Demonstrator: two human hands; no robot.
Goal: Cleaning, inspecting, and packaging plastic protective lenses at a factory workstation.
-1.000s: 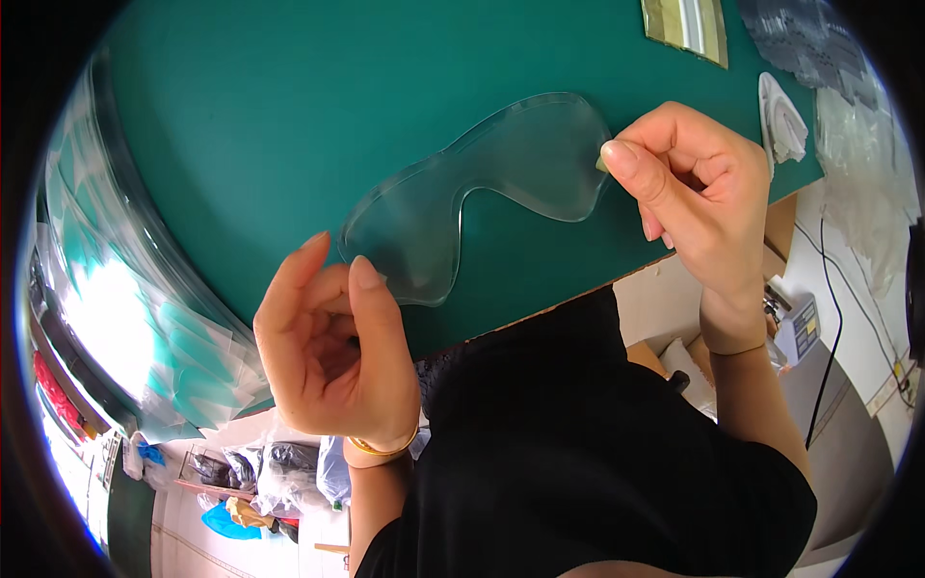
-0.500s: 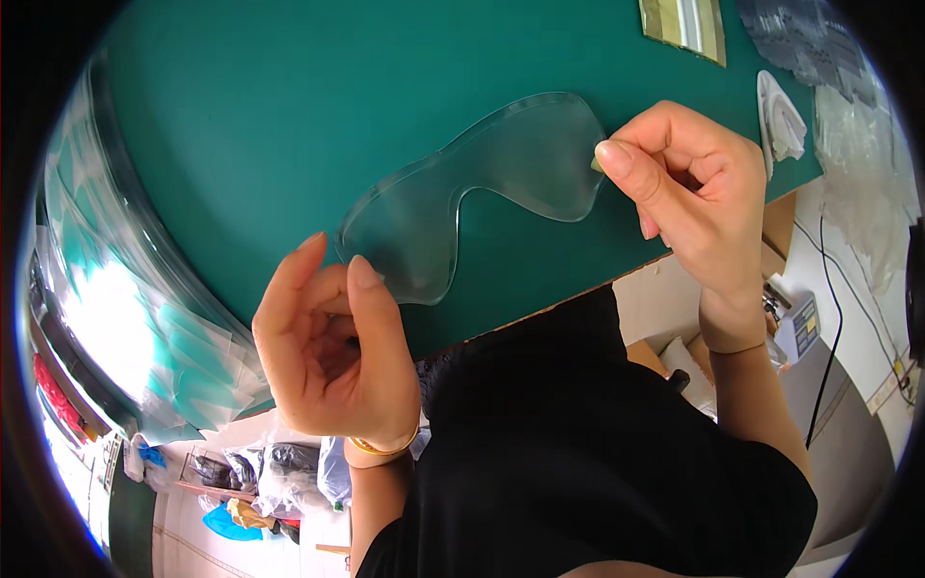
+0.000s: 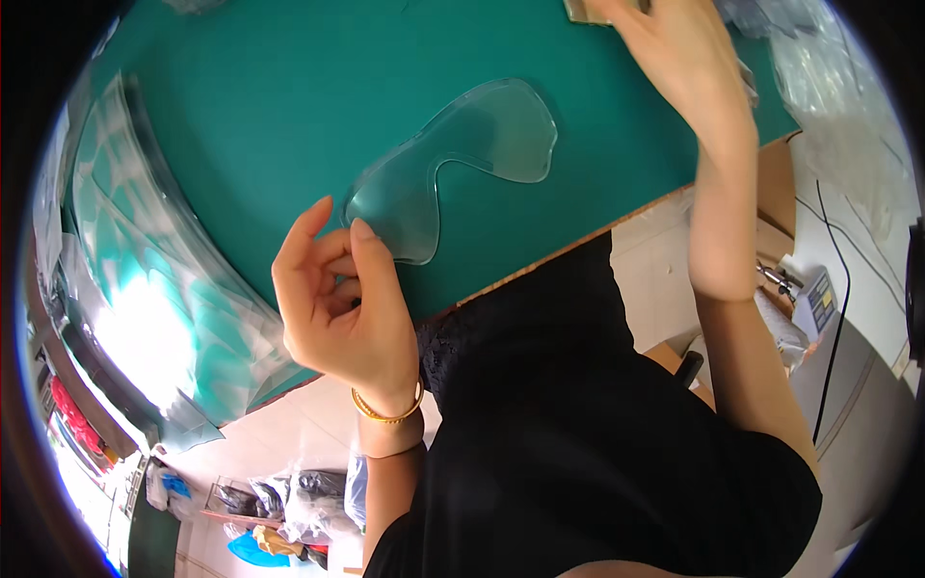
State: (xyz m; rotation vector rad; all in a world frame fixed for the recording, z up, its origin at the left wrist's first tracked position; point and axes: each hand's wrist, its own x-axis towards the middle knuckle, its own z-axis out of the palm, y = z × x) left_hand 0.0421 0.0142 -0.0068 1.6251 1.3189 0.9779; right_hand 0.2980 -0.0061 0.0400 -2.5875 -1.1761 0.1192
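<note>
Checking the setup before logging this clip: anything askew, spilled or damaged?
No spill or clear damage shows. Mildly untidy: the clear plastic sheets at left overlap unevenly, and a bright glare hides detail there. The visible part of the goggle-shaped lens at the left hand looks whole; fine scratches can't be judged.

No words or numbers can be read. The one thing that seems to bear print is a small grey box, seen past the near edge of the green worktop, below the right corner of that worktop. The box's outward face carries a darker, label-like panel with a small yellowish patch on it. Any marks on that panel are too small and blurred to make out, and what the box stands on cannot be told.
</note>
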